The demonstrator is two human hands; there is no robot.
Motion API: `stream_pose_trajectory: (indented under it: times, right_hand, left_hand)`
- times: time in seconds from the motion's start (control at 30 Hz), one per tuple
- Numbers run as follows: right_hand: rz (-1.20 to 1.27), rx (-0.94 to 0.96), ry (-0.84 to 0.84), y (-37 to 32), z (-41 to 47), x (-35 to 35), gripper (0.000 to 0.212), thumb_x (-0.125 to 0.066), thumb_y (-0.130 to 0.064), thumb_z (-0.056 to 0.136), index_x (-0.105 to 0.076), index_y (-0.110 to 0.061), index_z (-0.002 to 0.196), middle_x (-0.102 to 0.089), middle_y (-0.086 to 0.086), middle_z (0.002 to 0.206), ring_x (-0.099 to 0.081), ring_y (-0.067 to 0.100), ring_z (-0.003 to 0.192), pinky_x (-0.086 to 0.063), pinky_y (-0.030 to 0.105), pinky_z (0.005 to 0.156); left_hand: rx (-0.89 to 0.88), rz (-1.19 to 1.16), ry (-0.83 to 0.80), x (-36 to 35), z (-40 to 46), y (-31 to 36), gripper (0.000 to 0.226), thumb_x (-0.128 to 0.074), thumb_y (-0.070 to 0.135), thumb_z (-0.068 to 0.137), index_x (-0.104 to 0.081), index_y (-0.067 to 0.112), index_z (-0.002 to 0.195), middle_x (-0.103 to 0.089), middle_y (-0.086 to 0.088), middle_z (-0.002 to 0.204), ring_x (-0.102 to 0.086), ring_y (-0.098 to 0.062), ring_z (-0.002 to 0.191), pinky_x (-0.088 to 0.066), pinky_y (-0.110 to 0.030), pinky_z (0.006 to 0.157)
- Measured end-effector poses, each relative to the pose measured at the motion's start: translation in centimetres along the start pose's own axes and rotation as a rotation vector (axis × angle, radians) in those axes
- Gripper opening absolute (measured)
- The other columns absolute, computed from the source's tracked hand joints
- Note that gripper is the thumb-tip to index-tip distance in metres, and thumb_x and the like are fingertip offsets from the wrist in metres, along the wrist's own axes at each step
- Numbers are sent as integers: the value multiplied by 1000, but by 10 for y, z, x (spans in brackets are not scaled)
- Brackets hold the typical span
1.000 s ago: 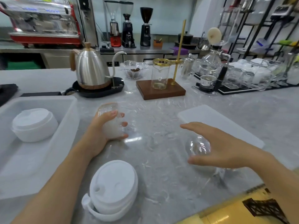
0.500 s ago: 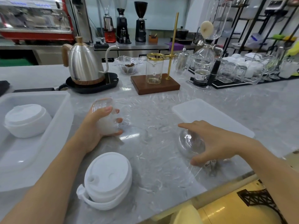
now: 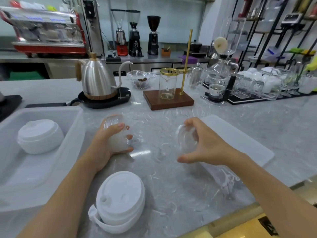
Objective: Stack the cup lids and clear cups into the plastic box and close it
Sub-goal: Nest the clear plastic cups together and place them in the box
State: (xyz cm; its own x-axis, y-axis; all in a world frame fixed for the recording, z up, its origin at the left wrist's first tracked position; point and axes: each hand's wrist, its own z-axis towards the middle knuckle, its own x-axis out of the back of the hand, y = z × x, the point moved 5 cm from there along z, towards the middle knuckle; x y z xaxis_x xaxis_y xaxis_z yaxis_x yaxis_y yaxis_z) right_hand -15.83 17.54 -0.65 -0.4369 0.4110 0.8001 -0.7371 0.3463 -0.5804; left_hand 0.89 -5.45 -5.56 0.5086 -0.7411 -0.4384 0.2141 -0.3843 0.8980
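Observation:
My left hand [image 3: 109,143] grips a stack of clear cups [image 3: 114,121] standing on the marble counter. My right hand [image 3: 204,145] holds another clear cup [image 3: 186,141] tilted on its side above the counter, its base facing left. A stack of white cup lids [image 3: 120,198] lies near the front edge between my arms. A second stack of white lids [image 3: 40,134] sits inside the open translucent plastic box [image 3: 75,121] at the left. The box's flat lid [image 3: 240,138] lies on the counter behind my right hand.
A steel gooseneck kettle [image 3: 97,78] on a black base stands behind the box. A wooden stand with a glass beaker [image 3: 168,98], a glass bowl [image 3: 141,80] and racks of glassware [image 3: 253,85] line the back. The counter's front edge [image 3: 231,219] runs at lower right.
My right hand has picked the clear cup up off the counter and carried it up and left, toward the cups in my left hand. My left hand keeps its grip.

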Motion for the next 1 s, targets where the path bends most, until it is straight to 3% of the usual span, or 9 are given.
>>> stream_pose_trajectory:
  times: [0.1, 0.2, 0.3, 0.43, 0.57, 0.73, 0.87, 0.93, 1.0]
  right_hand:
    - [353, -58, 63, -9, 33, -17, 93, -90, -63, 38, -49, -32, 115, -63, -7, 113, -63, 6, 98, -54, 21, 83]
    - [622, -91, 133, -18, 65, -35, 62, -83, -51, 59, -59, -28, 111, -70, -3, 109, -69, 8, 102, -56, 28, 84]
    - [902, -125, 182, -24, 92, -53, 33, -77, -25, 82, -69, -10, 110, -75, 9, 101, -70, 25, 92, -54, 36, 82]
    - [1239, -173, 125, -49, 119, -71, 42, -72, -9, 83, -62, 7, 121, -69, 22, 104, -64, 31, 95, -53, 40, 83]
    - [1271, -166, 91, -68, 124, -94, 34, -66, -10, 93, -57, 5, 121, -68, 17, 103, -67, 28, 91, -57, 40, 77]
    - [1226, -176, 86, -65, 112, -128, 32, -67, -9, 93, -49, 0, 118, -64, 29, 115, -67, 35, 97, -56, 61, 87]
    - [1184, -36, 41, -69, 110, -125, 55, -63, -9, 95, -50, -43, 136, -56, 5, 139, -61, 25, 122, -56, 52, 94]
    - [1074, 52, 56, -73, 108, -122, 61, -60, -10, 97, -46, -51, 139, -51, -3, 146, -55, 14, 131, -49, 45, 106]
    - [1011, 126, 62, -80, 106, -120, 58, -58, -12, 99, -45, -51, 140, -52, -17, 144, -56, 0, 125, -52, 30, 101]
  left_hand:
    - [-22, -27, 14, 0, -3, 4, 49, -82, 33, 59, -72, 22, 104, -67, -12, 101, -66, -32, 86, -60, -47, 64]
    - [-33, -36, 47, 5, -4, 9, 71, -84, 33, 61, -62, 15, 126, -60, -18, 108, -62, -39, 93, -59, -50, 63]
    - [-54, -37, 137, 13, -2, 10, 94, -86, 36, 59, -51, 5, 141, -57, -18, 113, -62, -38, 93, -59, -46, 61]
    - [-144, -76, 242, 26, 4, 13, 83, -89, 33, 58, -59, 12, 133, -66, -10, 105, -67, -28, 88, -59, -47, 68]
    - [-217, -26, 283, 31, 9, 11, 58, -94, 34, 57, -70, 35, 111, -75, -2, 87, -72, -22, 81, -62, -55, 73]
    - [-248, -3, 231, 23, 8, 10, 57, -93, 29, 61, -68, 34, 112, -78, -1, 90, -77, -19, 79, -63, -49, 72]
    - [-249, 18, 225, 19, 6, 11, 58, -93, 28, 60, -68, 33, 113, -78, -1, 94, -77, -18, 84, -63, -53, 77]
    - [-237, 46, 224, 18, 6, 11, 60, -94, 30, 60, -68, 34, 114, -76, 1, 98, -76, -17, 87, -63, -54, 80]
    - [-233, 76, 217, 16, 6, 10, 61, -94, 31, 62, -68, 35, 116, -76, 0, 103, -77, -19, 91, -62, -58, 83]
